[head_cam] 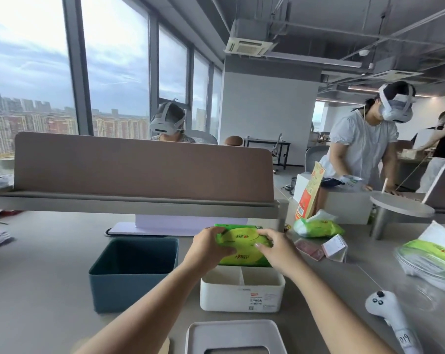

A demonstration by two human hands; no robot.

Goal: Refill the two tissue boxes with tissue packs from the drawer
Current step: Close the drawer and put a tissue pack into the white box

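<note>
Both hands hold the same thing: the left hand (211,247) closes its fingers around the left end of a green plastic-wrapped tissue pack (241,247), and the right hand (275,249) presses its fingers on the top and right end. The pack hangs just above the far part of a white rectangular plastic tissue box (241,293), which stands open on the grey counter (50,277) and shows a thin divider inside. Left of it stands a dark teal open box (133,273), which looks empty. A pale grey lid with a rectangular slot (232,337) lies in front, near the bottom edge.

The pack is probably light and soft, so it should bend and squeeze easily; its glossy wrap may slip a little. Taking it by the two short ends, as now, seems the safest way to lower it flat.

Yellow ovals on the wrap carry red writing, upside down and too blurred to read. The white box has a small label with red and grey print on its front wall, also not legible. A white hand controller (385,306) on the right has handwriting that looks like "P10".
</note>
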